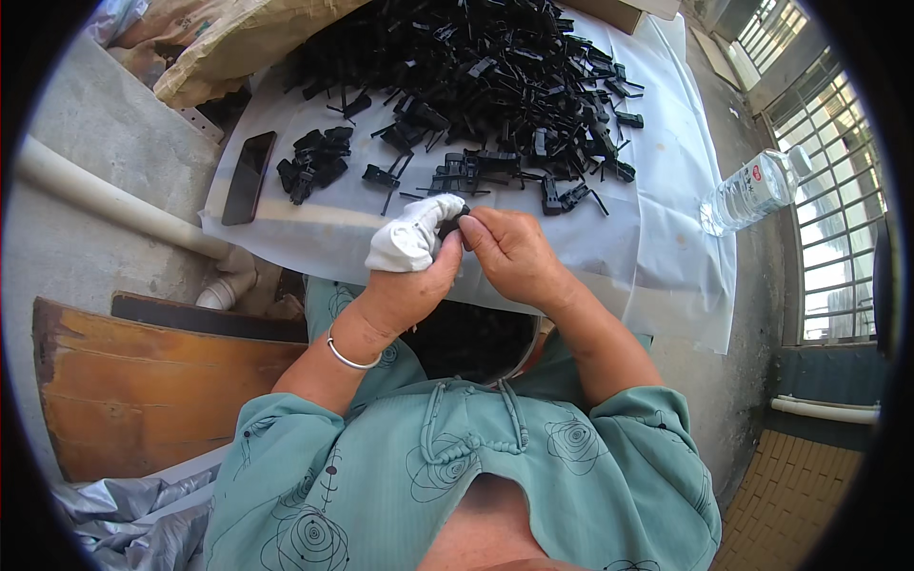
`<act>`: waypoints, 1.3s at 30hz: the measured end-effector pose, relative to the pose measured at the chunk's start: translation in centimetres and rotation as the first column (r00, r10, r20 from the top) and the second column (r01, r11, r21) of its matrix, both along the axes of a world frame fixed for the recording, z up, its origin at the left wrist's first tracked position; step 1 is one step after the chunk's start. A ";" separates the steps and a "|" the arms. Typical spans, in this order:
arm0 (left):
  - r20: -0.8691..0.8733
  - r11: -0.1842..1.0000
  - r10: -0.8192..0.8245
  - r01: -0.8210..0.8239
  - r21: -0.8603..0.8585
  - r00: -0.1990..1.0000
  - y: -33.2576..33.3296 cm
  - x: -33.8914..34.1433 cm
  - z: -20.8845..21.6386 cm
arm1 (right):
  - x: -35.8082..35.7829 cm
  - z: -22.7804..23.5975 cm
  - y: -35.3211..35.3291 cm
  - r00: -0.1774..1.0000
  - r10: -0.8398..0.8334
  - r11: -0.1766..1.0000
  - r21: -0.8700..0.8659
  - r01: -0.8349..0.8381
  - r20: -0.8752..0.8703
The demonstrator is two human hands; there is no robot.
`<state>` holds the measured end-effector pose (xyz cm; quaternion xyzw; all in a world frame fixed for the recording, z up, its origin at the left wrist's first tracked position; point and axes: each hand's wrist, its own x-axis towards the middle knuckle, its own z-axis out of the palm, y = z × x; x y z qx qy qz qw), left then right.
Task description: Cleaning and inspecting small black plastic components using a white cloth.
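Both hands meet above the near edge of a table covered in white plastic sheet. My left hand, with white cloth over its fingers and the thumb bare, is closed on a small black plastic part. The fingers of my right hand pinch the same part from the right; most of it is hidden between the hands. Just beyond them lie loose black plastic parts with thin prongs, at the near side of a large heap. A smaller cluster of black parts sits to the left.
A dark phone lies at the table's left edge, near crumpled brown paper. At the right edge stands a clear water bottle. A cardboard box is at the back. A dark round container sits below the table edge, between my knees.
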<state>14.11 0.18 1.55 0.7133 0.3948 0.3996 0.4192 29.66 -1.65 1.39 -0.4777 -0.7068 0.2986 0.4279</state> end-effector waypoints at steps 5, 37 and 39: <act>-0.070 0.933 0.065 -0.036 0.357 0.995 0.4 -0.1 -0.6 | -1.6 -1.0 0.1 0.988 -0.108 0.992 -0.073 0.101 -0.109; -0.076 0.984 -0.080 0.091 0.155 0.994 -0.4 -1.4 0.0 | -1.8 -0.6 0.2 0.995 0.099 0.994 0.036 -0.100 0.023; -0.071 0.979 -0.046 0.059 0.197 0.996 -0.5 -1.5 0.2 | -2.6 -0.8 0.2 0.996 0.041 0.998 0.053 -0.037 -0.073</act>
